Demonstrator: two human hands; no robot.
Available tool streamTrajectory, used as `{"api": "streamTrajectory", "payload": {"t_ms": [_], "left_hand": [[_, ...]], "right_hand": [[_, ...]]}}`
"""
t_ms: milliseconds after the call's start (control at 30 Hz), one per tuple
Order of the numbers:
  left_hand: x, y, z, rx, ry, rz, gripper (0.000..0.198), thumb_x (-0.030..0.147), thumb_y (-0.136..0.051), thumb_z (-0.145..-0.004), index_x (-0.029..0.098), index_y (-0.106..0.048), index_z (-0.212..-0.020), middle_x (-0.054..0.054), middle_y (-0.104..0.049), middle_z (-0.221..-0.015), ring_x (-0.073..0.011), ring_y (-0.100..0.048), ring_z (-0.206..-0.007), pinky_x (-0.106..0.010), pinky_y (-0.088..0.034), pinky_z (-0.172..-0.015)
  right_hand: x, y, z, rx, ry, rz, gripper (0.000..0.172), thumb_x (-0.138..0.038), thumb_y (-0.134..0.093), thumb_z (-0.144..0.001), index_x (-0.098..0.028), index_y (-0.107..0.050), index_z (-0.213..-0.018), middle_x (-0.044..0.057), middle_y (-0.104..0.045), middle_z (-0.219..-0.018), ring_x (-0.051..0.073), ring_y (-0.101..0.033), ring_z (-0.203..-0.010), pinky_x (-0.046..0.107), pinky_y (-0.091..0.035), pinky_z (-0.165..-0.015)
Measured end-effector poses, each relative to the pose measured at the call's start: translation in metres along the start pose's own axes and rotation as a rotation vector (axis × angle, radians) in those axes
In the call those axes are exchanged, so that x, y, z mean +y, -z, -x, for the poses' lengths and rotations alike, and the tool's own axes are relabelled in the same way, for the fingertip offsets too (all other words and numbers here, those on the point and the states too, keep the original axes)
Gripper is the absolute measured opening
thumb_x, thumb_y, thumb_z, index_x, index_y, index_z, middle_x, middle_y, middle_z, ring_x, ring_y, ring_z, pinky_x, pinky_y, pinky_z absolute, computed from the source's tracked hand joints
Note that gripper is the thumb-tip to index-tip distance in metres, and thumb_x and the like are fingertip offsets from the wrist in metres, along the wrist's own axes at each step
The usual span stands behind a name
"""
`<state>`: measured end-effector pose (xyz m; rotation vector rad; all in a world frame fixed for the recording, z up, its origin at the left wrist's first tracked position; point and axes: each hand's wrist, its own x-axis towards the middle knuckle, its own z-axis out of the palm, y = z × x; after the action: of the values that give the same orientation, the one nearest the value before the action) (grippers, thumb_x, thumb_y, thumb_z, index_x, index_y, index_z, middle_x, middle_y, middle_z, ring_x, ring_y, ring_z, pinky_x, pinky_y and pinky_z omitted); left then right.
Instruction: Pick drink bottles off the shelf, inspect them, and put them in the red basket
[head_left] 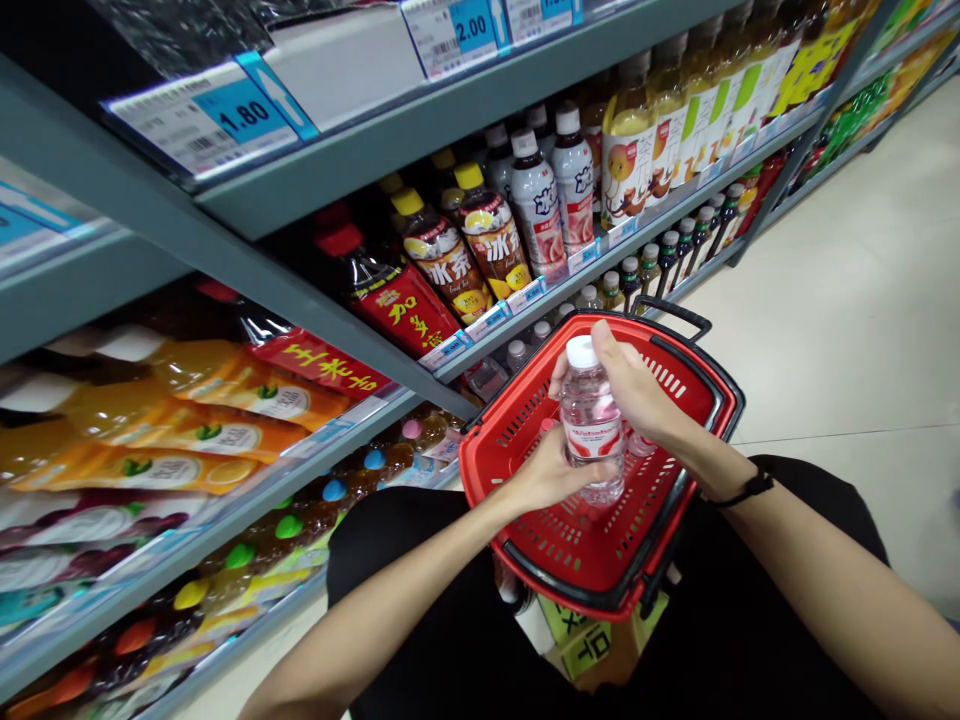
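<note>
1. Grey shelving (450, 118) stocked with drinks stands ahead.
2. Red basket (484, 465) sits between the person's knees.
3. Right hand (634, 385) curls partway closed around the bottle's upper part.
4. Left hand (551, 470), half-closed, grips its lower half.
5. Clear bottle (591, 440) is over the basket.
6. White cap (581, 351) tops it.

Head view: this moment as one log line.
left hand: holds bottle low | right hand: holds bottle near cap | bottle: capped, over basket

the left hand (549, 472) hides part of the clear bottle (589, 400); the topmost price tag (534, 18) is cut off.
</note>
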<state>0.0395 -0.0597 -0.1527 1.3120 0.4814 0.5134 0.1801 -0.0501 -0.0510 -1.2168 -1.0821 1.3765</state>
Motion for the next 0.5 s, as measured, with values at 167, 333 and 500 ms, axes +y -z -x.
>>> {"api": "streamTrajectory", "payload": {"t_ms": [167, 333, 500], "left_hand": [[-0.0006, -0.0005, -0.0004, 0.009, 0.005, 0.0, 0.059, 0.062, -0.084, -0.078, 0.013, -0.069, -0.105, -0.01, -0.073, -0.104, -0.023, -0.067, -0.098, -0.041, -0.055, -0.099], [-0.0016, -0.0004, -0.0001, 0.013, 0.01, -0.002, 0.059, 0.062, -0.084, -0.078, 0.012, -0.069, -0.106, -0.01, -0.073, -0.104, -0.0233, -0.067, -0.098, -0.042, -0.055, -0.1], [-0.0016, -0.0002, 0.0004, 0.007, 0.016, -0.003, 0.06, 0.062, -0.084, -0.078, 0.012, -0.069, -0.107, -0.011, -0.074, -0.105, -0.0239, -0.067, -0.1, -0.042, -0.054, -0.102]], "right_hand": [[-0.0006, 0.0003, 0.0001, 0.001, -0.002, 0.016, 0.075, -0.091, -0.049, -0.088, -0.02, -0.068, -0.076, 0.005, -0.073, -0.073, 0.016, -0.067, -0.063, 0.028, -0.054, -0.06], [-0.0004, 0.0011, 0.0003, 0.0, -0.009, 0.02, 0.075, -0.091, -0.048, -0.088, -0.02, -0.069, -0.077, 0.006, -0.073, -0.074, 0.016, -0.066, -0.064, 0.029, -0.054, -0.061], [-0.0004, 0.0013, 0.0001, -0.006, -0.01, 0.023, 0.075, -0.091, -0.047, -0.089, -0.02, -0.069, -0.076, 0.006, -0.073, -0.074, 0.016, -0.066, -0.063, 0.029, -0.054, -0.06]]}}
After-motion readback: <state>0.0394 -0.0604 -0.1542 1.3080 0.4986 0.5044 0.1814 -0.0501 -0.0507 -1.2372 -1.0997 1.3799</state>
